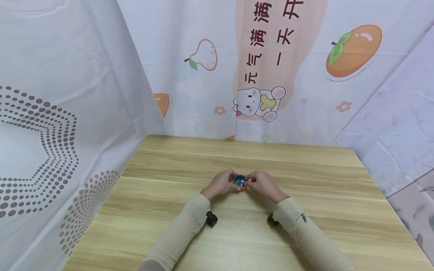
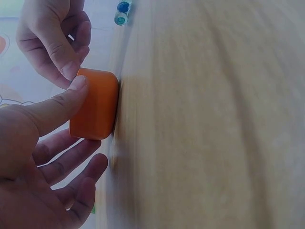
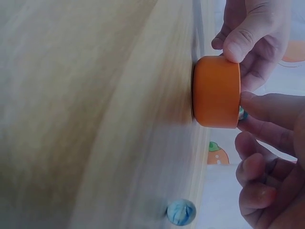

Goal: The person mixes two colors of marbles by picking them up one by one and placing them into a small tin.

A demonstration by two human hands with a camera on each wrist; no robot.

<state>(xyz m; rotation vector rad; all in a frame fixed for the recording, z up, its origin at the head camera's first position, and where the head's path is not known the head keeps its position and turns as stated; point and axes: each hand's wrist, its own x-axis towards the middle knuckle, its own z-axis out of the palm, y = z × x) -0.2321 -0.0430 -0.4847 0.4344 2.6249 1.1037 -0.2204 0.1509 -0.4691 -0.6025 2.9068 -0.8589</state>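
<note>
A small orange cup [image 1: 241, 189] stands on the table, with shiny blue marbles [image 1: 239, 181] inside it. My left hand [image 1: 222, 183] grips the cup from its left side, thumb [image 2: 78, 83] on the wall near the rim and fingers on the opposite side. At the cup's mouth, my right hand [image 1: 265, 184] pinches a blue-green marble [image 3: 243, 114] between thumb and index finger; the fingers cover most of it. The other right fingers are curled beside the cup. On the tabletop near the right hand lies a swirled blue-white marble [image 3: 181, 212].
The wooden table [image 1: 162, 162] has a patterned cloth [image 1: 203, 94] hanging behind its far edge. Glassy blue and green marbles [image 2: 122, 10] sit on the tabletop beyond the cup in the left wrist view. A grey-dotted cloth [image 1: 68, 113] hangs on the left.
</note>
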